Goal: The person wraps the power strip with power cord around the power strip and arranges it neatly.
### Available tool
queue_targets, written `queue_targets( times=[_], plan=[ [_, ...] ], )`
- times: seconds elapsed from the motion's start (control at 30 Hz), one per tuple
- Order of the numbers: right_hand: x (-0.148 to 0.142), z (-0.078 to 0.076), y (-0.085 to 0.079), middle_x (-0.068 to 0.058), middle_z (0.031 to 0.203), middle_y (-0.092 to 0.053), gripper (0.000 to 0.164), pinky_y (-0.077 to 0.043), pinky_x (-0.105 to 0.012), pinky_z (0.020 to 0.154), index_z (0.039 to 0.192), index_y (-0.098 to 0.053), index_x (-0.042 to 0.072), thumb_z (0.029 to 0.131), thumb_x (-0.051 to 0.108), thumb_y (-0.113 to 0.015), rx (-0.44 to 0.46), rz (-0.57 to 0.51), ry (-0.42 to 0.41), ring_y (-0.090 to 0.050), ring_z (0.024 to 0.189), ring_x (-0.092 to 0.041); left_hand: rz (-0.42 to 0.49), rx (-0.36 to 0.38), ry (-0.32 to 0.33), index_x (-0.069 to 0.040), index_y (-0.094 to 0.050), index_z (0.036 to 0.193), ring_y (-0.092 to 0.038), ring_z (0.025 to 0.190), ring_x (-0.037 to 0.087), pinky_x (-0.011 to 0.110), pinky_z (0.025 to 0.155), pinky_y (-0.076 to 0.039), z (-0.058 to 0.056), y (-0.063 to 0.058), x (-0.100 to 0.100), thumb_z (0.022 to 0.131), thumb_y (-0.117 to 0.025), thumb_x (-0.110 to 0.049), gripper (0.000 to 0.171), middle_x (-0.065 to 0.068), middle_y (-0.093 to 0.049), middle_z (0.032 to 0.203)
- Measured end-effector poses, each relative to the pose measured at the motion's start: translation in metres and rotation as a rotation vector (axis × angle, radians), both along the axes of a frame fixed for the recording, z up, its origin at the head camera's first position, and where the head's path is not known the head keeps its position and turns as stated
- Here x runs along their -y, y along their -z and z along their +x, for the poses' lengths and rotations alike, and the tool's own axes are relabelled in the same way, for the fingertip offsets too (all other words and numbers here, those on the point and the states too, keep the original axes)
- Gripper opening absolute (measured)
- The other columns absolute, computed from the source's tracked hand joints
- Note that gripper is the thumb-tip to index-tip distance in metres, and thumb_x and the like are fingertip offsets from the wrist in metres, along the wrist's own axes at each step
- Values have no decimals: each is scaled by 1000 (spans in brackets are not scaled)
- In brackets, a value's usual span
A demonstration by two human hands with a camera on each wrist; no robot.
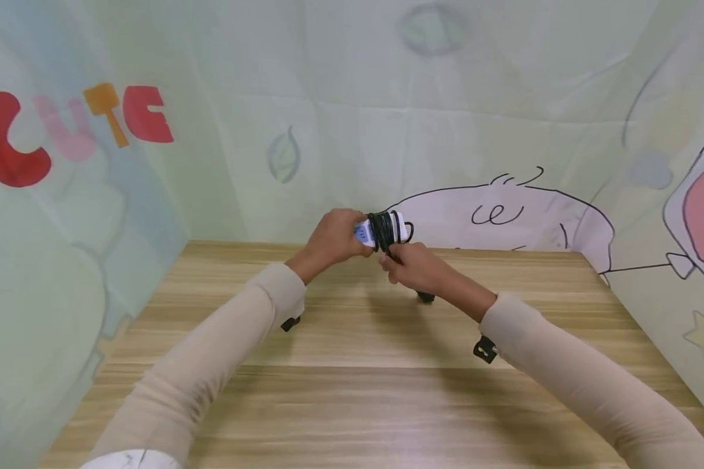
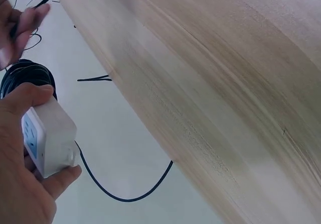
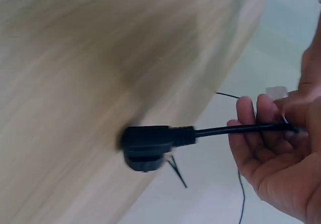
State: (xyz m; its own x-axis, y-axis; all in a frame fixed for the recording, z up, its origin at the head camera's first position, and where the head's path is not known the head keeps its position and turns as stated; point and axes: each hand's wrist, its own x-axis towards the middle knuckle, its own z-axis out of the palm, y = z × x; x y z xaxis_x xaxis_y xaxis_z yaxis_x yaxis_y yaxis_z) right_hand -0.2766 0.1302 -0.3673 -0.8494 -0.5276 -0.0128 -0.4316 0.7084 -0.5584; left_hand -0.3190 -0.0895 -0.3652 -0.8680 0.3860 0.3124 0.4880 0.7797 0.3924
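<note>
A white power strip [image 1: 364, 232] with blue socket faces is held up over the far part of the table. My left hand [image 1: 337, 236] grips its left end, thumb and fingers on opposite sides, as the left wrist view of the power strip [image 2: 59, 136] shows. Black cord [image 1: 381, 230] is wound several times around the strip's middle. My right hand [image 1: 419, 268] holds the loose end of that cord close by the windings. From its curled fingers [image 3: 246, 143] the cord runs straight to a black plug [image 3: 147, 146], which hangs below the hand.
The wood-grain table [image 1: 340, 404] spreads out under both arms. Printed fabric [image 1: 340, 150] stands behind its far edge and along both sides. Dark clip-like pieces [image 1: 485, 350] show beneath the sleeves at the wrists.
</note>
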Motion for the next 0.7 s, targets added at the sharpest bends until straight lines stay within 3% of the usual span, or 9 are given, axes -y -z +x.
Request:
queue_targets(
  times=[0.23, 0.27, 0.37, 0.43, 0.5, 0.6, 0.7],
  plan=[
    [-14, -13, 29, -7, 100, -77, 29, -55, -32, 80, 114, -74, 3, 119, 21, -52, 9, 85, -144, -69, 88, -14, 53, -14, 19, 0, -82, 120, -69, 85, 26, 41, 78, -59, -4, 2, 4, 79, -97, -28, 51, 13, -82, 101],
    [-17, -19, 36, -6, 99, -77, 28, -56, -33, 79, 113, -73, 5, 119, 23, -52, 2, 95, -166, -68, 87, -15, 58, -9, 20, 0, -81, 122, -70, 86, 27, 42, 79, -59, -4, 2, 4, 79, -97, -27, 53, 13, -82, 102],
    [-32, -53, 77, 2, 91, -69, 38, -54, -37, 76, 108, -68, 14, 121, 43, -46, -89, 124, -251, -63, 83, -13, 69, 14, 24, 1, -81, 128, -72, 91, 28, 43, 83, -61, -4, 2, 6, 78, -98, -27, 60, 15, -84, 109],
    [-35, -61, 84, 3, 87, -63, 40, -54, -41, 77, 106, -64, 16, 121, 48, -45, -114, 177, -257, -60, 82, -15, 82, 27, 34, 2, -80, 131, -72, 94, 30, 44, 85, -61, -3, 3, 7, 78, -100, -25, 63, 17, -84, 114],
    [-34, -63, 82, 2, 86, -60, 41, -53, -45, 79, 104, -63, 16, 121, 48, -44, -130, 223, -248, -58, 81, -18, 91, 36, 48, 2, -80, 132, -73, 96, 30, 45, 86, -62, -3, 5, 8, 77, -100, -24, 64, 17, -84, 117],
    [-24, -41, 50, -6, 90, -65, 30, -56, -50, 84, 106, -66, 9, 121, 31, -52, -98, 298, -201, -62, 85, -25, 98, 41, 77, 1, -81, 131, -73, 97, 30, 44, 87, -62, -3, 10, 9, 76, -101, -23, 63, 17, -84, 117],
    [-20, -35, 42, -7, 96, -69, 26, -59, -50, 92, 108, -69, 8, 119, 27, -56, -113, 321, -197, -65, 90, -24, 106, 52, 106, 1, -81, 129, -74, 97, 28, 41, 86, -62, -2, 14, 9, 77, -101, -24, 60, 16, -85, 116]
  ],
)
